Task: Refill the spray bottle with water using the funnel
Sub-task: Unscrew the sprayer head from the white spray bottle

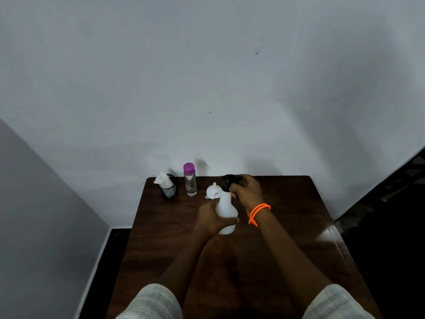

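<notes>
The white spray bottle (pixel 226 211) stands upright on the dark wooden table (pixel 287 226), just in front of the small white funnel (pixel 212 191) and near the clear water bottle with the purple cap (pixel 190 179). The left hand (pixel 212 218) is wrapped round the bottle's lower body, and the right hand (pixel 247 191) has its fingers curled over the black spray head (pixel 230 180). The step in hand looks like unscrewing that head; it should go best if the left hand holds the body firm against the table while the right turns at the collar and lifts straight up, so the dip tube, if there is one, comes out without tipping the bottle onto the funnel.
</notes>
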`<state>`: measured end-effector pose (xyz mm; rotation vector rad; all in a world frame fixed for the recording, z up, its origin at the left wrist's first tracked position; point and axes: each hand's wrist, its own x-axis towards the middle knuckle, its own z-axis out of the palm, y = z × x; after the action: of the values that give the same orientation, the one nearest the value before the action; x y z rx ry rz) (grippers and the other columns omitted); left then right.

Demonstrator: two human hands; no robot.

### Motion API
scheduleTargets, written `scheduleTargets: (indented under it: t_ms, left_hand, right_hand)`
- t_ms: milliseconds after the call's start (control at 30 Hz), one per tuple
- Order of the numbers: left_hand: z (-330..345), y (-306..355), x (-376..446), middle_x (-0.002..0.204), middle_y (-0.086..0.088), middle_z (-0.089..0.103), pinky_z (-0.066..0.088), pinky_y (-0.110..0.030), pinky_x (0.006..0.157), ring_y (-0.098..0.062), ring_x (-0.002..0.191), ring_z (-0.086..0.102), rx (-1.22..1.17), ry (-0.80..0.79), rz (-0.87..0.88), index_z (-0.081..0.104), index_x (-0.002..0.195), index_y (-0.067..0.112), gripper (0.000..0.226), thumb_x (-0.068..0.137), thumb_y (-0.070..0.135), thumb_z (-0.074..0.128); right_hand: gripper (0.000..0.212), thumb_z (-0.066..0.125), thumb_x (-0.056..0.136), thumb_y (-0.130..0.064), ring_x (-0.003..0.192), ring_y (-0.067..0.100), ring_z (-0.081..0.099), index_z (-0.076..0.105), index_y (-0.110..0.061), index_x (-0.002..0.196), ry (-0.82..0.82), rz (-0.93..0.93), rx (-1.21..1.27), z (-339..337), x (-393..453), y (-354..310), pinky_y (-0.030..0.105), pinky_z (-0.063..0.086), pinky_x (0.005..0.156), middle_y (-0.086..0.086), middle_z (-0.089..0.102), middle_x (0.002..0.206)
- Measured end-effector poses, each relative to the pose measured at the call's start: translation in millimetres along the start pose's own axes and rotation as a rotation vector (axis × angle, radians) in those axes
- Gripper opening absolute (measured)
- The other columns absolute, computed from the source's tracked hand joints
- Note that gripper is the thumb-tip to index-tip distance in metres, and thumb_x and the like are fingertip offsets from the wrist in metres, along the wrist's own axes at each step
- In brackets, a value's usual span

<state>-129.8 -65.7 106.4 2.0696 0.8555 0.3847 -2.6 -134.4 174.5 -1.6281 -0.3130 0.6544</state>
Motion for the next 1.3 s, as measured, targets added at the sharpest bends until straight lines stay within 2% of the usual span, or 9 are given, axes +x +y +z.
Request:
scheduleTargets:
  t_ms: [167,300,367,500,733,867,967,1167,1300]
  left_hand:
    - [-10.3,0.6,-11.0,0.099,0.014,0.07,0.047,-0.011,0.072,0.001,0.094,0.064,-0.073,-0.074,0.066,0.069,0.104,0.025,0.061,0.053,0.047,0.095]
    - [-5.7,3.3,-15.4,0.097,0.014,0.07,0.048,-0.013,0.07,0.004,0.091,0.064,-0.077,-0.074,0.041,0.068,0.101,0.025,0.059,0.054,0.049,0.095]
    - [-2.8,3.2,-15.2,0.095,0.015,0.068,0.045,-0.012,0.069,0.005,0.088,0.063,-0.067,-0.038,0.014,0.065,0.099,0.026,0.059,0.053,0.051,0.094]
    - [1.2,2.3,-14.7,0.091,0.013,0.068,0.044,-0.011,0.066,0.0,0.084,0.063,-0.042,0.024,-0.035,0.064,0.096,0.024,0.06,0.052,0.052,0.094]
    - [4.3,9.2,-15.0,0.099,0.015,0.066,0.043,-0.012,0.072,0.001,0.09,0.061,-0.063,-0.013,0.024,0.065,0.106,0.022,0.064,0.054,0.043,0.096]
    - [1.1,3.1,-19.1,0.104,0.016,0.066,0.052,-0.019,0.079,0.004,0.098,0.062,-0.115,-0.019,0.053,0.062,0.11,0.027,0.069,0.053,0.047,0.096]
    - [-1.6,0.6,-19.4,0.109,0.015,0.066,0.049,-0.014,0.079,0.004,0.102,0.061,-0.111,-0.031,0.081,0.063,0.116,0.025,0.074,0.054,0.047,0.096]
    - [-3.2,0.2,-17.4,0.107,0.017,0.065,0.044,-0.005,0.077,0.011,0.103,0.058,-0.13,-0.054,0.111,0.065,0.115,0.022,0.071,0.055,0.04,0.097]
    - [-0.4,-3.7,-16.6,0.111,0.013,0.065,0.05,-0.019,0.083,-0.002,0.105,0.06,-0.117,-0.02,0.118,0.064,0.113,0.021,0.074,0.051,0.045,0.098]
  right_hand:
    - [0.043,0.043,0.073,0.024,0.074,0.021,0.065,0.068,-0.004,0.095,-0.069,0.11,0.096,-22.2,4.9,-7.4,0.034,0.056,0.066,0.01,0.066,0.08]
    - [0.039,0.074,0.073,0.001,0.088,0.023,0.064,0.063,-0.01,0.108,-0.11,0.05,-0.13,-27.5,13.0,2.5,0.027,0.048,0.064,0.007,0.068,0.096]
    - [0.053,0.089,0.063,-0.015,0.09,0.022,0.062,0.054,-0.01,0.103,0.025,-0.037,-0.336,-26.3,12.2,10.0,0.024,0.044,0.065,0.008,0.061,0.106]
    - [0.038,0.084,0.068,-0.013,0.067,0.014,0.046,0.05,-0.007,0.084,0.234,-0.287,-0.414,-12.9,-7.6,22.7,0.022,0.036,0.058,0.006,0.052,0.086]
    - [0.04,0.093,0.065,-0.035,0.073,0.007,0.059,0.063,-0.017,0.084,0.089,-0.228,-0.284,2.3,-15.7,26.4,0.021,0.051,0.066,-0.001,0.066,0.083]
    - [0.022,0.088,0.07,-0.008,0.078,0.009,0.071,0.076,-0.021,0.083,-0.109,-0.182,-0.147,-9.7,-11.7,11.8,0.028,0.055,0.073,-0.005,0.077,0.082]
    - [0.032,0.068,0.081,0.008,0.084,0.007,0.072,0.08,-0.021,0.089,-0.242,-0.144,-0.057,-15.3,-12.3,3.5,0.028,0.053,0.078,-0.004,0.079,0.086]
    - [0.032,0.085,0.076,-0.004,0.095,0.012,0.074,0.077,-0.024,0.099,-0.285,-0.219,-0.169,-11.9,-11.6,7.2,0.028,0.059,0.085,-0.002,0.079,0.098]
    - [0.021,0.086,0.074,-0.008,0.083,0.013,0.074,0.078,-0.017,0.091,-0.196,-0.217,-0.177,-10.5,-4.5,0.1,0.033,0.059,0.078,0.001,0.079,0.087]
